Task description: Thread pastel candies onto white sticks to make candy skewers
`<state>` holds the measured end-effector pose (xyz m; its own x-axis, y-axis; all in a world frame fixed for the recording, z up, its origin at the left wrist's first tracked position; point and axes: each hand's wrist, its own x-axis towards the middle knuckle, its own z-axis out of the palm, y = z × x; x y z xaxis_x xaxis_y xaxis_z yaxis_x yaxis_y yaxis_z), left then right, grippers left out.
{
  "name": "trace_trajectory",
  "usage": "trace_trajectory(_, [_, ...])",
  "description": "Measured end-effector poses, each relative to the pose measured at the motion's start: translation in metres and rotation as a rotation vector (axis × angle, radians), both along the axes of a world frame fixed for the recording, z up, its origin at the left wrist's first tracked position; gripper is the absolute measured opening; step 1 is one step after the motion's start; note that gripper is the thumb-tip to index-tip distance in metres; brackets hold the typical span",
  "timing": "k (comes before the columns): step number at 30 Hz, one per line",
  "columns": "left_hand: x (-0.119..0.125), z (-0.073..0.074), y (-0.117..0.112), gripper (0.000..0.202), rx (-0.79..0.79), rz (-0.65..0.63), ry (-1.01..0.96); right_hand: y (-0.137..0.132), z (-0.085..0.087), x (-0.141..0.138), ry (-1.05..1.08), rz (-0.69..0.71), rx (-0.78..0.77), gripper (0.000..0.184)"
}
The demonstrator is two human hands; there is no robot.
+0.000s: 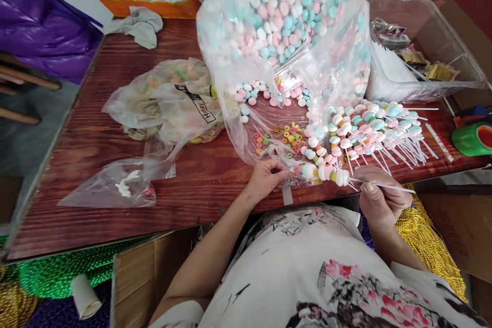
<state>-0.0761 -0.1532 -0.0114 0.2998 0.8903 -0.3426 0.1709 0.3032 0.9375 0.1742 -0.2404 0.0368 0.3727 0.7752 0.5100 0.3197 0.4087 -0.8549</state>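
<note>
My right hand (pixel 384 199) is closed around the white stick of a candy skewer (pixel 326 174), held almost level above the table's front edge. Pastel pink, white, blue and yellow-green pieces are threaded along it. At the skewer's left end, the fingers of my left hand (pixel 266 180) are pinched together on its tip. Just beyond lie small ring-shaped candies (pixel 292 138) on clear plastic, with round pastel candies (pixel 251 96) behind them. A pile of finished-looking candy skewers (pixel 378 125) lies past my right hand, white sticks pointing toward me.
A large clear bag (pixel 284 15) of pastel candies fills the back middle. Left of it rests a knotted bag (pixel 165 97), with a small plastic bag (pixel 111 184) in front. A clear bin (pixel 423 84), green tape roll (pixel 472 139) and orange box (pixel 149 8) stand around the table.
</note>
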Motion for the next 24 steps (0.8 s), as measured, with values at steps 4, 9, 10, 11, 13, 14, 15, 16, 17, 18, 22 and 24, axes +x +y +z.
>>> trace_trajectory(4, [0.000, 0.003, -0.001, 0.030, 0.335, -0.076, 0.121, 0.003, 0.004, 0.004, -0.064, 0.100, -0.040, 0.012])
trace_trajectory(9, [-0.001, 0.005, -0.006, 0.025, 0.790, -0.259, 0.224, 0.017, 0.010, 0.010, -0.015, 0.341, -0.141, 0.013])
trace_trajectory(10, [-0.001, 0.005, -0.007, 0.025, 0.811, -0.283, 0.214, 0.020, 0.009, 0.011, 0.031, 0.346, -0.152, 0.011])
trace_trajectory(11, [-0.002, 0.005, -0.008, 0.024, 0.818, -0.293, 0.199, 0.022, 0.007, 0.012, 0.072, 0.331, -0.158, 0.009])
trace_trajectory(13, [-0.005, 0.004, -0.008, 0.024, 0.819, -0.296, 0.164, 0.024, 0.002, 0.012, 0.104, 0.285, -0.169, 0.007])
trace_trajectory(14, [-0.006, 0.004, -0.008, 0.024, 0.823, -0.300, 0.159, 0.025, 0.000, 0.011, 0.096, 0.282, -0.174, 0.007])
trace_trajectory(15, [-0.007, 0.004, -0.008, 0.023, 0.837, -0.310, 0.167, 0.025, -0.002, 0.009, 0.090, 0.298, -0.179, 0.006])
trace_trajectory(16, [-0.009, 0.003, -0.008, 0.023, 0.862, -0.325, 0.187, 0.025, -0.003, 0.008, 0.100, 0.324, -0.182, 0.005])
trace_trajectory(17, [-0.010, 0.003, -0.008, 0.023, 0.896, -0.344, 0.215, 0.025, -0.004, 0.006, 0.133, 0.349, -0.183, 0.006])
trace_trajectory(18, [-0.011, 0.004, -0.008, 0.023, 0.937, -0.362, 0.245, 0.026, -0.004, 0.005, 0.179, 0.361, -0.179, 0.006])
trace_trajectory(22, [-0.014, 0.007, -0.008, 0.019, 1.074, -0.416, 0.288, 0.027, -0.002, 0.003, 0.210, 0.391, -0.178, 0.007])
trace_trajectory(24, [-0.014, 0.008, -0.009, 0.019, 1.078, -0.433, 0.275, 0.028, -0.002, 0.003, 0.144, 0.457, -0.202, 0.007])
